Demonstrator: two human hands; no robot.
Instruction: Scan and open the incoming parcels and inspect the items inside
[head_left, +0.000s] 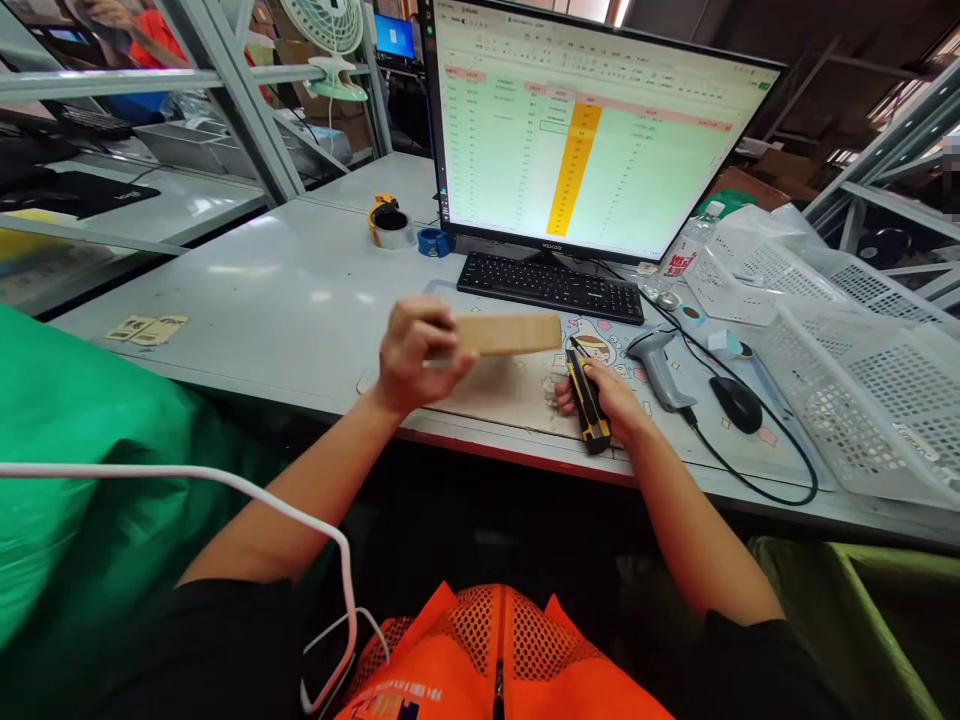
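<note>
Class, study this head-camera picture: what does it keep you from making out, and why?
All in the head view:
- Cardboard box: blur hides any print; the left hand covers one end.
- Utility knife: the right hand covers part of its handle.
- Spreadsheet: its cell text is too small to read.
- Co-worker: cut off by the top edge, partly behind the metal frame.
</note>
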